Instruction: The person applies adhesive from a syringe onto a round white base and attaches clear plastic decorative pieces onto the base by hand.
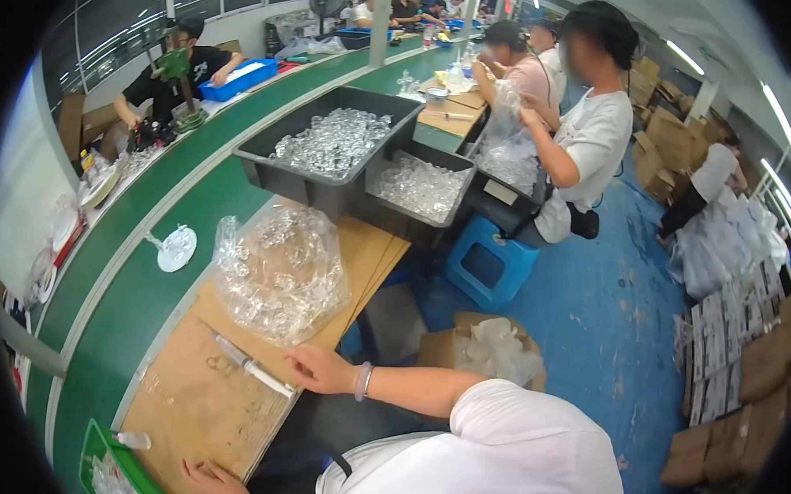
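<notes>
My right hand rests at the edge of the wooden work board, its fingers loosely curled beside a white syringe-like tool; whether it holds anything small is unclear. Lower left, my left hand lies on the board with fingers apart, holding nothing. A clear plastic bag of transparent pieces sits on the board beyond the tool. Near the left hand are a small white bottle lying on its side and a green bin with clear parts.
Two black bins of clear pieces stand beyond the bag. A green conveyor carries a clear disc-like item. A blue stool and an open carton stand on the right. Several people work nearby.
</notes>
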`<state>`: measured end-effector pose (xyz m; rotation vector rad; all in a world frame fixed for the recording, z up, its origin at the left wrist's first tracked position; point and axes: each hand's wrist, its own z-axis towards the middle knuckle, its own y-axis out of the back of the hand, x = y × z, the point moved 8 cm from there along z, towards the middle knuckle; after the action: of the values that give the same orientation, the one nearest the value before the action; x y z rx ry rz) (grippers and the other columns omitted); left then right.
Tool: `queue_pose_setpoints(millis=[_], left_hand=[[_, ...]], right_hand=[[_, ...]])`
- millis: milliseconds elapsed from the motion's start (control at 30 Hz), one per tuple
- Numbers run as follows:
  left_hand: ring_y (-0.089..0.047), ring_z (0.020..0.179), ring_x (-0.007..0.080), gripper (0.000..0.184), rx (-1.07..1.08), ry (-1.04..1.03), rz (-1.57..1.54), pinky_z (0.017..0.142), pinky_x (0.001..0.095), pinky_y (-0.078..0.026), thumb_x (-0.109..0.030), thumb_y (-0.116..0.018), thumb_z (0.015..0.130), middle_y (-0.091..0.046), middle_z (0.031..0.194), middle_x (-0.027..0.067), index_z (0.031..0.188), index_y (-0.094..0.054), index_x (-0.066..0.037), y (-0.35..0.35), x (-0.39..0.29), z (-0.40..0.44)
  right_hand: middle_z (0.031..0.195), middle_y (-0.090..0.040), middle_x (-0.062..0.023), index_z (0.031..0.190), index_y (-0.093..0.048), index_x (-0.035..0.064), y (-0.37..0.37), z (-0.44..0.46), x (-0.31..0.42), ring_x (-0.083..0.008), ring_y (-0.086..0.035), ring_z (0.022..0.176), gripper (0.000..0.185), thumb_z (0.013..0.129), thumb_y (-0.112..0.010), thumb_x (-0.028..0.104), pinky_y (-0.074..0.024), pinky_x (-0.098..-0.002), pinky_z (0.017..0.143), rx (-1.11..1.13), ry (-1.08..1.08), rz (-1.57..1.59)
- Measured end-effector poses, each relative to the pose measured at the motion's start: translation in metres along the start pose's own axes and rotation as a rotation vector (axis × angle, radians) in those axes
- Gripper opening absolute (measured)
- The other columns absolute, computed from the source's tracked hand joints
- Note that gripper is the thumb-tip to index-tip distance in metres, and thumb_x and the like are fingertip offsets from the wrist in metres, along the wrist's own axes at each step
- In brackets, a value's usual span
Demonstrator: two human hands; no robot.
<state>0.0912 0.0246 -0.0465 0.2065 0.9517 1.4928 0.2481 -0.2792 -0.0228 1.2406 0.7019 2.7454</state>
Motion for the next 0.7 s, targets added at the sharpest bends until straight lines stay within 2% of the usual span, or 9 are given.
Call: queue_pose_setpoints(millis=[33,67,133,167,200,300,500,633,700], left_hand=[[-0.037,0.112,0.0356,0.030,0.031,0.037,-0.008,0.094,0.0404,-0.029,-0.014,-0.048,0.085,-0.038,0.123,0.0230,0.107,-0.044,0.006,-0.002,0.004,0.000],[-0.037,0.112,0.0356,0.030,0.038,0.036,-0.021,0.094,0.0404,-0.029,-0.014,-0.048,0.085,-0.038,0.123,0.0230,0.107,-0.044,0.006,-0.005,0.005,0.001],[-0.055,0.084,0.0338,0.038,-0.145,-0.164,0.117,0.073,0.0400,-0.046,-0.023,-0.062,0.078,-0.051,0.103,0.0246,0.104,-0.053,0.003,0.014,-0.024,0.007],[-0.051,0.088,0.0358,0.038,-0.003,-0.140,0.169,0.076,0.0428,-0.044,-0.018,-0.052,0.085,-0.042,0.111,0.0264,0.114,-0.043,0.005,0.010,-0.028,0.008],[-0.051,0.088,0.0358,0.038,0.001,-0.139,0.153,0.076,0.0428,-0.044,-0.018,-0.052,0.085,-0.042,0.111,0.0264,0.114,-0.043,0.005,0.013,-0.031,0.008],[-0.052,0.087,0.0321,0.038,0.040,-0.026,0.037,0.078,0.0404,-0.045,-0.018,-0.053,0.085,-0.045,0.111,0.0244,0.114,-0.044,0.006,0.004,-0.023,0.006],[-0.053,0.083,0.0303,0.039,0.067,-0.036,0.063,0.076,0.0381,-0.045,-0.017,-0.053,0.085,-0.048,0.106,0.0230,0.115,-0.044,0.005,0.003,-0.019,0.003],[-0.053,0.082,0.0287,0.038,0.087,0.018,0.056,0.074,0.0371,-0.046,-0.016,-0.053,0.085,-0.050,0.102,0.0212,0.115,-0.044,0.005,0.000,-0.013,0.001],[-0.053,0.080,0.0271,0.037,0.054,-0.043,0.051,0.072,0.0363,-0.046,-0.013,-0.052,0.084,-0.052,0.099,0.0198,0.115,-0.043,0.005,0.003,-0.021,0.002]], right_hand=[[0.070,-0.049,-0.0078,0.103,-0.048,0.0051,-0.002,0.000,-0.004,-0.0210,-0.050,0.058,0.027,0.077,-0.055,0.009,-0.0406,-0.0321,0.055,0.034,-0.105,0.080],[0.070,-0.049,-0.0078,0.103,-0.048,0.0051,-0.002,-0.001,-0.004,-0.0210,-0.050,0.058,0.027,0.077,-0.055,0.009,-0.0406,-0.0321,0.055,0.030,-0.111,0.066],[0.071,-0.049,-0.0078,0.103,-0.048,0.0053,-0.004,-0.002,-0.007,-0.0206,-0.050,0.056,0.027,0.078,-0.054,0.010,-0.0407,-0.0315,0.054,0.032,-0.117,0.099],[0.071,-0.049,-0.0082,0.101,-0.049,0.0046,-0.005,-0.002,-0.008,-0.0203,-0.050,0.055,0.024,0.078,-0.054,0.010,-0.0407,-0.0314,0.054,0.041,-0.123,0.108],[0.071,-0.049,-0.0082,0.101,-0.049,0.0046,-0.006,-0.003,-0.008,-0.0203,-0.050,0.055,0.024,0.078,-0.054,0.010,-0.0407,-0.0314,0.054,0.039,-0.127,0.092],[0.069,-0.048,-0.0099,0.095,-0.051,0.0029,-0.002,-0.001,-0.005,-0.0213,-0.049,0.055,0.020,0.077,-0.054,0.010,-0.0402,-0.0326,0.054,0.029,-0.122,0.117],[0.070,-0.048,-0.0118,0.091,-0.052,0.0023,-0.004,-0.002,-0.002,-0.0263,-0.048,0.057,0.014,0.078,-0.053,0.008,-0.0402,-0.0345,0.054,0.017,-0.018,0.046],[0.066,-0.046,-0.0091,0.090,-0.052,0.0037,0.001,0.000,0.006,-0.0236,-0.047,0.055,0.015,0.076,-0.055,0.004,-0.0387,-0.0340,0.051,-0.014,0.077,0.015],[0.072,-0.050,-0.0131,0.088,-0.052,0.0029,-0.002,0.000,0.004,-0.0303,-0.051,0.066,0.011,0.078,-0.053,0.009,-0.0417,-0.0364,0.057,0.043,0.025,-0.010]])
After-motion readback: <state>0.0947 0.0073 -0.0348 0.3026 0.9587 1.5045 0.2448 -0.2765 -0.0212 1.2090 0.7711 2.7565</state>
